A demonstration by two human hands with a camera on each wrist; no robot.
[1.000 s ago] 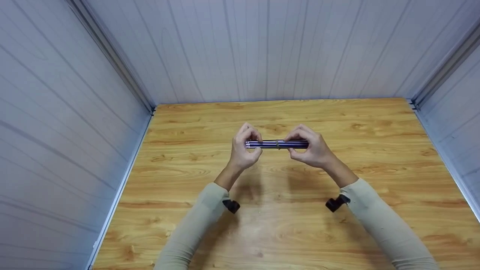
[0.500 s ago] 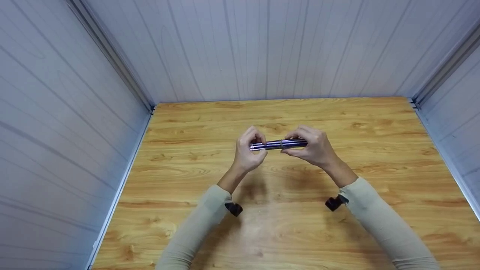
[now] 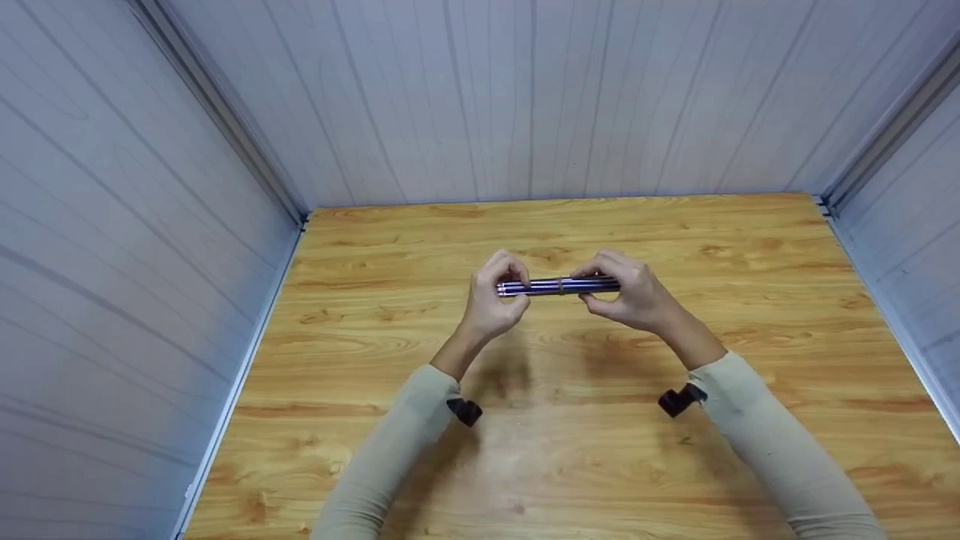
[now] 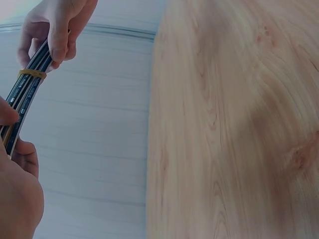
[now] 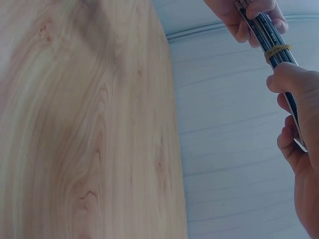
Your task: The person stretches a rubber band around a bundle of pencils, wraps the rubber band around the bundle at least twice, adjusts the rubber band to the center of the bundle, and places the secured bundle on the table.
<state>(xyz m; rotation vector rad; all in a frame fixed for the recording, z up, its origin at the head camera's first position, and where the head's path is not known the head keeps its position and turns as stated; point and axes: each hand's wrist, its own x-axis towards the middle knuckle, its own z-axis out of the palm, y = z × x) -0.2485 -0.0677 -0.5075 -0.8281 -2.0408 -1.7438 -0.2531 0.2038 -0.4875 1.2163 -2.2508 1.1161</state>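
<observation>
A bundle of dark blue pens (image 3: 559,286) is held level above the wooden table (image 3: 540,450), bound by a tan rubber band (image 3: 559,285) round its middle. My left hand (image 3: 501,294) pinches the bundle's left end and my right hand (image 3: 611,291) grips its right end. In the left wrist view the pens (image 4: 27,97) run up from my left hand (image 4: 15,184) past the band (image 4: 32,73) to the right hand (image 4: 55,25). The right wrist view shows the pens (image 5: 271,42), the band (image 5: 277,51) and my right hand (image 5: 299,124).
Grey panelled walls (image 3: 525,97) close the table in at the back, left and right. Black camera mounts sit on my left wrist (image 3: 465,412) and right wrist (image 3: 677,400). Bare wood lies all round the hands.
The bundle tilted slightly half a second ago and is level again now. My right hand has slid a little to the right along it. Both hands keep their hold.
</observation>
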